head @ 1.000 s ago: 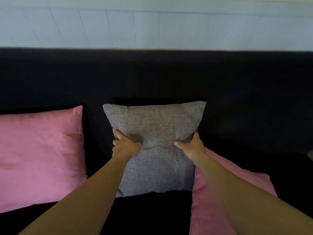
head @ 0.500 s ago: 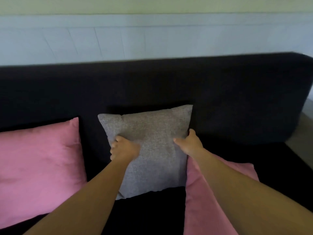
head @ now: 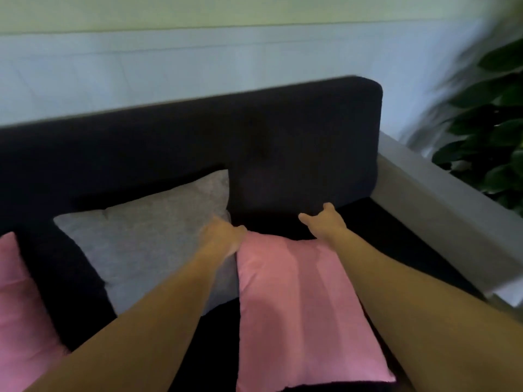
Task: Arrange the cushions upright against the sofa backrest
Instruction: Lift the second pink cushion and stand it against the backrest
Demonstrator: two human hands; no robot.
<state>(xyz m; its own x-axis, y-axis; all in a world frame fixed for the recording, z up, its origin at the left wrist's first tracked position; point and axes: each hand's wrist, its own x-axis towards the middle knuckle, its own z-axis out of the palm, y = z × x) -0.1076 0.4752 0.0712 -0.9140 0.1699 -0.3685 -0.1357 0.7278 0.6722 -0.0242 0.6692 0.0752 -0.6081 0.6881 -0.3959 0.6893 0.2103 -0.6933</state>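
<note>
The flat pink cushion [head: 300, 301] looks soft, light (likely slippery) — left hand [head: 223, 236] curled at its far corner, right hand [head: 325, 224] spread open; far corners suit gripping.

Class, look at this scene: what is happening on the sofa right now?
A person is tidying cushions on a dark sofa. The grey cushion leans against the backrest, with a pink cushion at the far left edge. Both hands reach for the far end of another pink cushion lying flat on the seat: the left hand at its left corner, the right hand open just beyond its edge.
</note>
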